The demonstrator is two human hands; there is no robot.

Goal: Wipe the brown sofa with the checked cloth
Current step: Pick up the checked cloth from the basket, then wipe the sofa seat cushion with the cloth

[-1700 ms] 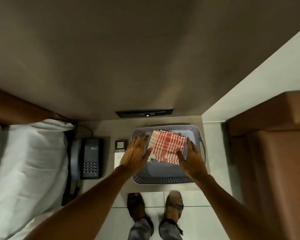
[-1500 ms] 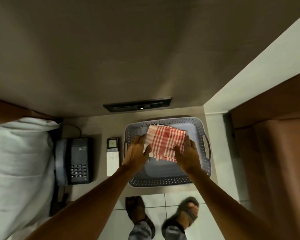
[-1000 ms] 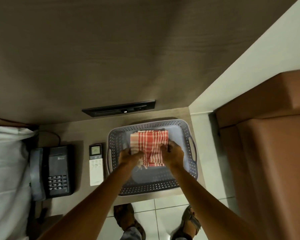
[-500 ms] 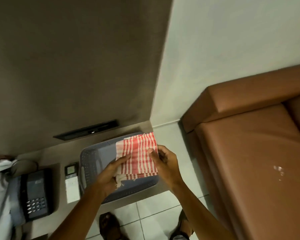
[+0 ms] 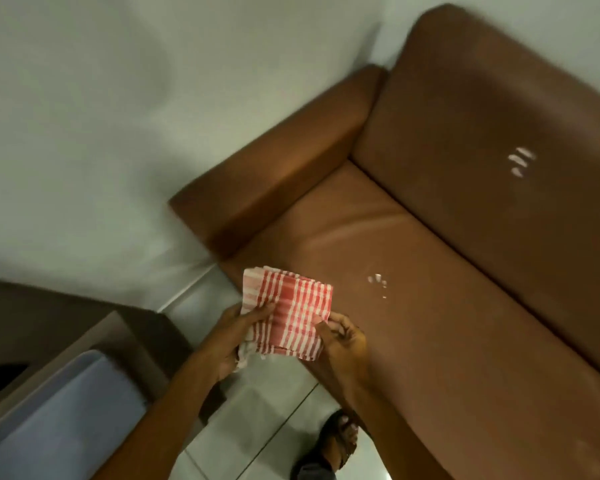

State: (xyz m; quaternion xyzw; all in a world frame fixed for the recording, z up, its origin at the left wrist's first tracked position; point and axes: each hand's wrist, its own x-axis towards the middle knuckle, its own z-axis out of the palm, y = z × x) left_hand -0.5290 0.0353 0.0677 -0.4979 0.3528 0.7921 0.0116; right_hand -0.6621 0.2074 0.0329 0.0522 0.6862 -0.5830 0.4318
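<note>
A person holds a folded red-and-white checked cloth (image 5: 286,313) between both hands in front of a brown sofa (image 5: 430,271), seen from a camera worn on the head. The left hand (image 5: 238,336) grips the cloth's 8 o'clock side, fingers curled over its face and a loose white corner bunched under the palm; the right hand (image 5: 343,341) pinches the edge at 4 o'clock. The cloth is held in the air above the front corner of the seat cushion (image 5: 378,258), just below the armrest (image 5: 274,168), and does not touch the sofa. Small white marks (image 5: 378,282) dot the seat at 2 o'clock from the cloth, and a second cluster (image 5: 520,162) shows on the backrest toward 1 o'clock. At 8 o'clock, a grey-blue basket (image 5: 59,420) sits on the tabletop (image 5: 118,327). A sandalled foot (image 5: 338,434) stands on the tiled floor (image 5: 250,410) at 6 o'clock. The view is blurred.
</note>
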